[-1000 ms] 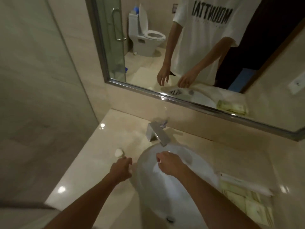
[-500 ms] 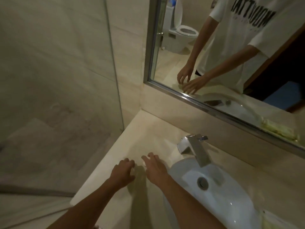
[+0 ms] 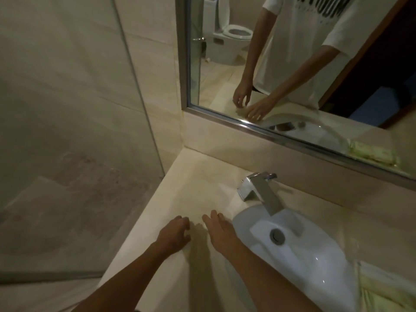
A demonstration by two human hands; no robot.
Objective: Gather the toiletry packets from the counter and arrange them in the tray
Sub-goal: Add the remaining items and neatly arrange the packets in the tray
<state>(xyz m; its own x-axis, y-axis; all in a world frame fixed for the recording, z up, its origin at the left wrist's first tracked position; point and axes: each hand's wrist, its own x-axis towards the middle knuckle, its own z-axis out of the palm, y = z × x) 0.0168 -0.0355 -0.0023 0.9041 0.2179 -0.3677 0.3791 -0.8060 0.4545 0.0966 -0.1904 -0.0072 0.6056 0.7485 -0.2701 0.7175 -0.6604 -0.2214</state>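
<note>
Beige stone counter [image 3: 193,188] lies left of the white basin [image 3: 299,251]. Left hand [image 3: 174,236] curled, fingers partly closed, holding nothing visible. Right hand [image 3: 221,231] flat and spread, beside the basin rim. Packets [image 3: 382,291] right of the basin, at frame edge; tray indistinct.

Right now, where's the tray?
Head view, bottom right corner: the tray sits on the counter right of the sink, cut off by the frame edge, away from both hands.
</note>
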